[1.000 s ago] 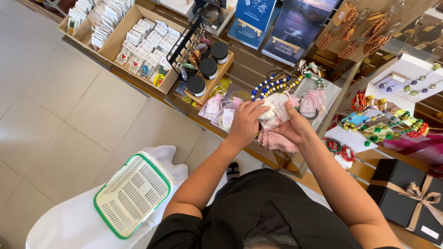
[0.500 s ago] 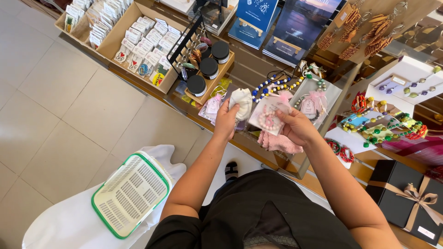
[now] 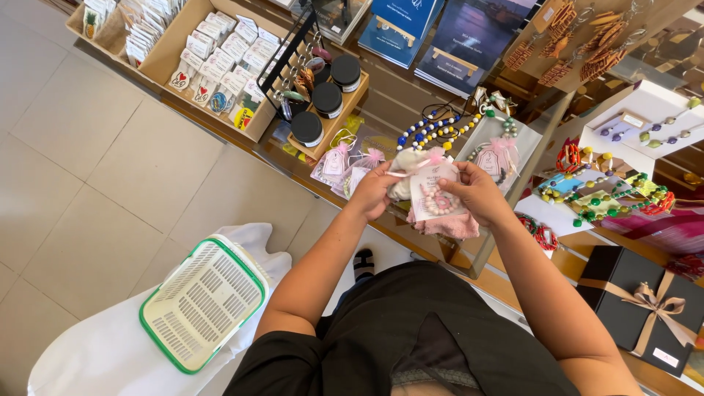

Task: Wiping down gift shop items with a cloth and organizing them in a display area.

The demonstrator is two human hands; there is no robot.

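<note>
Head camera looked down on both hands held together above the edge of a display shelf point(image 3: 411, 242). The right hand point(image 3: 480, 192) was closed on a small sheer gift pouch point(image 3: 438, 196) with a pink ribbon bow at its top and a beaded bracelet showing through the fabric; the thumb lay over one side edge. The left hand point(image 3: 372, 192) pinched the pouch's other side near the ribbon, with a pale bundle point(image 3: 402, 187) tucked behind its fingers, too hidden to identify. More pink pouches point(image 3: 447, 226) lay stacked just beneath. The pouch looked light, soft and limp, likely to sag if held by one corner, so the gathered neck under the bow seemed the safest place to grip. A green-rimmed plastic basket point(image 3: 202, 302) sat on white cloth point(image 3: 88, 359), well apart to the left.
</note>
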